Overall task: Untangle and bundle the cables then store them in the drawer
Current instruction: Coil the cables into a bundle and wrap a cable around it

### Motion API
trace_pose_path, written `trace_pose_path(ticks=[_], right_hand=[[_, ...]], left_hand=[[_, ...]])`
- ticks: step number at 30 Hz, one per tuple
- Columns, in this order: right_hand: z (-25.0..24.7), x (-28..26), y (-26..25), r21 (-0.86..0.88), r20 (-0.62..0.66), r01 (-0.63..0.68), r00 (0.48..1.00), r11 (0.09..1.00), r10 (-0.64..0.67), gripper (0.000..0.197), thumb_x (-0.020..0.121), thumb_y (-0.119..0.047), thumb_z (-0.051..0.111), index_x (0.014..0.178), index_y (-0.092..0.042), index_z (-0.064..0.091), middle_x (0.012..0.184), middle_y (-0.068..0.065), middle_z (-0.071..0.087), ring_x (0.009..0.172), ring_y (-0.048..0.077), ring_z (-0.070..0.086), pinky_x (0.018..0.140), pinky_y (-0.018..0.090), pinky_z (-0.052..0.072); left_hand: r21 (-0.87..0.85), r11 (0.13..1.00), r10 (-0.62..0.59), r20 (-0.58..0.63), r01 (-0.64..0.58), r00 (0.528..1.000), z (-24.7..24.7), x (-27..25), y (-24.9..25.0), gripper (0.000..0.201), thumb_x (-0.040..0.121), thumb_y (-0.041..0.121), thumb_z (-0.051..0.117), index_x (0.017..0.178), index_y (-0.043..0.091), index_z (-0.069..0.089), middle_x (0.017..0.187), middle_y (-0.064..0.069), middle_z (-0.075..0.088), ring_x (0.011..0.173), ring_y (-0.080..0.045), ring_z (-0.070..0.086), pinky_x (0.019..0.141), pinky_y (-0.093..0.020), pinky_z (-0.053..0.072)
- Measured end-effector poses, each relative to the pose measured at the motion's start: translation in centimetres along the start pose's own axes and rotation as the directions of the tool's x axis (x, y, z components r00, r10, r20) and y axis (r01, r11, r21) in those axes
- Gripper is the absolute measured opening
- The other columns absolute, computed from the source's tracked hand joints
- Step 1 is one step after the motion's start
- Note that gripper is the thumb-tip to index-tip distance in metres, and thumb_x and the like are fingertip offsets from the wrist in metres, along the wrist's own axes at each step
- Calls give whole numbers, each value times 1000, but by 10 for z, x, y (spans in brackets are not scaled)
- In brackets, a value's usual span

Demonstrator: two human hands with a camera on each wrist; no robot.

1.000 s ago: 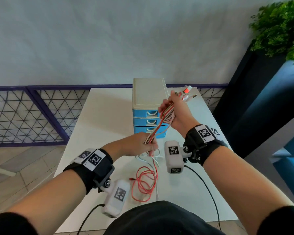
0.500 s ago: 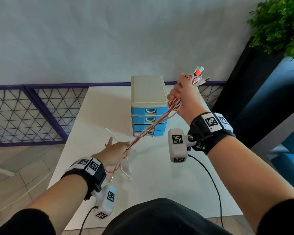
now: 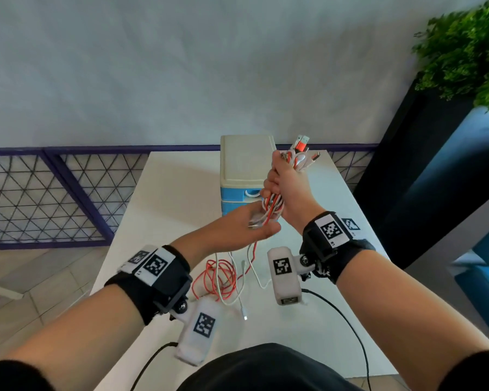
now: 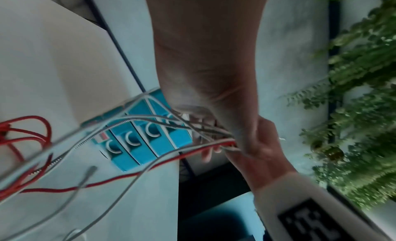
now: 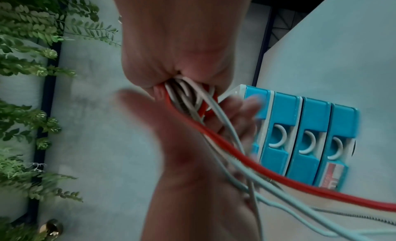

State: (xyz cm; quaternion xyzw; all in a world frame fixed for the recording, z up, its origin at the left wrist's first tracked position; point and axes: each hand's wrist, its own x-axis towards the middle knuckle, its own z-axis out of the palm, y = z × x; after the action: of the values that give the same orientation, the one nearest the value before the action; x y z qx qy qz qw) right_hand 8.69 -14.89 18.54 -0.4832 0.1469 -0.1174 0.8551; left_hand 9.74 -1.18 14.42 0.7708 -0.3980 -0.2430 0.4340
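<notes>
My right hand point(image 3: 274, 184) grips a bundle of red and white cables point(image 3: 271, 210) in a fist, held upright in front of the drawer unit. Their plugs point(image 3: 301, 153) stick out above the fist. My left hand point(image 3: 261, 222) lies palm up just beneath it, fingers relaxed, with the strands running across the palm. The right wrist view shows the fist point(image 5: 182, 66) over that flat palm point(image 5: 175, 143). The rest of the cables hang down into loose loops point(image 3: 220, 280) on the white table point(image 3: 181, 198). The drawer unit point(image 3: 243, 170) has a cream top and blue drawers point(image 5: 310, 143), all closed.
A white plug end point(image 3: 244, 314) lies near the table's front edge. Right of the table stand a dark planter with a green plant point(image 3: 469, 52) and blue furniture. Left of the table a purple mesh railing point(image 3: 54, 198) runs along the wall.
Half a second ago my left hand was out to the lower left with the cables stretched taut. It has come back up under the right fist, and the slack lies looped on the table.
</notes>
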Motion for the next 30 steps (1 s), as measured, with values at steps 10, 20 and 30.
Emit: trace_pose_path(ticks=[10,20,30], right_hand=[[-26,11,-24,181,28,-33,999,983,28,35,99,-27,50,67,-18,40,42,-8,28,31,4,27,36,19,34],[-26,8,-23,-32,112,-94,989,995,97,34,99,-26,51,68,-18,41,42,-7,32,32,5,31,37,20,38],[-31,-7,-15,-501,341,-254,821,827,458,29,101,-28,46,110,-6,62,98,17,72,87,26,72,75,35,58]], left_hand=[[-416,873,-158,248,253,956,-8,-11,-12,37,91,44,40,71,15,52,47,7,38,50,-12,49,97,-40,46],[-81,972,-224,-15,222,974,-23,-7,-7,32,99,34,40,84,10,56,74,2,50,69,-10,44,65,-15,35],[241,970,53,-331,30,942,-37,-3,15,20,82,27,70,80,37,52,86,5,69,95,-12,61,85,-31,46]])
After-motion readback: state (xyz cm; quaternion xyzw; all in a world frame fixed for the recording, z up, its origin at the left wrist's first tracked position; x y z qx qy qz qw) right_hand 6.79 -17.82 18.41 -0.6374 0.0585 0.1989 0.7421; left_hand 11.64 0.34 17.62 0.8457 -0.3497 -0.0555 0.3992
